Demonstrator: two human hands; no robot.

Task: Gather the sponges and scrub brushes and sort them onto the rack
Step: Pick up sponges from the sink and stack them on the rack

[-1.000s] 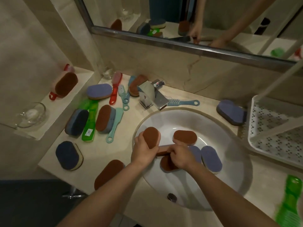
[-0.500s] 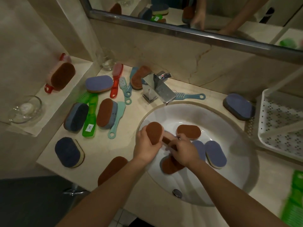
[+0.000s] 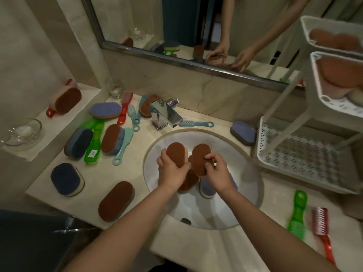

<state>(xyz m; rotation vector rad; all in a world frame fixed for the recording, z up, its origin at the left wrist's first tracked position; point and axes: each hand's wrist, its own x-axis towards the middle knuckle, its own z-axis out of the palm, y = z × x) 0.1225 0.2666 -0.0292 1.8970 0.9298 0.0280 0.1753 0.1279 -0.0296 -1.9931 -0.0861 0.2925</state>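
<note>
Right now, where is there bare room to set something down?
The white perforated rack's bottom tray is bare, and so is the beige counter between the white sink basin and the right-hand green plastic brush. Left of the chrome faucet is crowded.

The rack point(image 3: 259, 143) is cropped at right, its sponges point(image 3: 337, 73) blurred.

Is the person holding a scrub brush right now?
No, the left hand grips one brown sponge and the right hand grips another brown sponge, both over the sink.
</note>
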